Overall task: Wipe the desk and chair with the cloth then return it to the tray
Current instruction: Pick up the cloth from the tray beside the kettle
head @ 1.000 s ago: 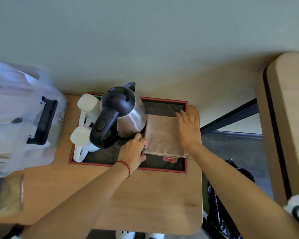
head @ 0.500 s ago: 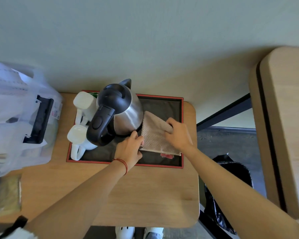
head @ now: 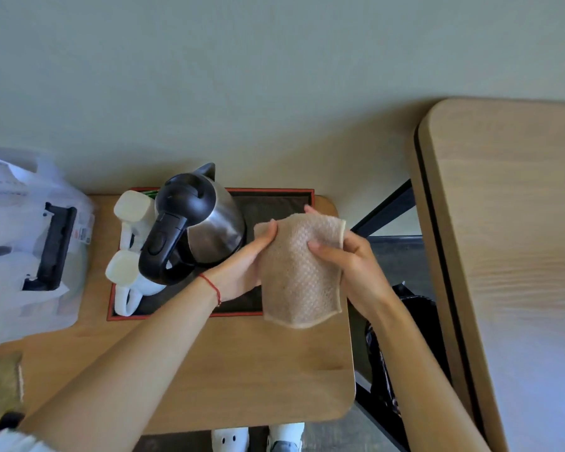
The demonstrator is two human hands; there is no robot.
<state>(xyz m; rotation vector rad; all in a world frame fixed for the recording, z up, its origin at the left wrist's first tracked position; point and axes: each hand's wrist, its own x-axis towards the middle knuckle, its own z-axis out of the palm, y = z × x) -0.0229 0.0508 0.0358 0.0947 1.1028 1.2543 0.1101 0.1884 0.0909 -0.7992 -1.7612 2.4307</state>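
Note:
A beige waffle-weave cloth (head: 299,275) hangs in the air above the right part of the tray, held by both hands. My left hand (head: 243,267) grips its left edge, thumb over the top corner. My right hand (head: 349,259) grips the right edge, fingers pressed on the front of the cloth. Below them lies the black tray with a red rim (head: 274,192) on a small wooden table (head: 242,370). A larger wooden desk top (head: 509,256) fills the right side.
A steel kettle with a black handle (head: 193,223) and two white mugs (head: 128,243) stand on the tray's left half. A white plastic bag (head: 23,243) sits at the table's left. A black bin bag (head: 402,321) is in the gap beside the desk. White shoes (head: 258,438) show below.
The cloth lay flat on the tray with my hands on it; both hands have now lifted it off the tray and hold it up. The view shifted left, showing more of the desk.

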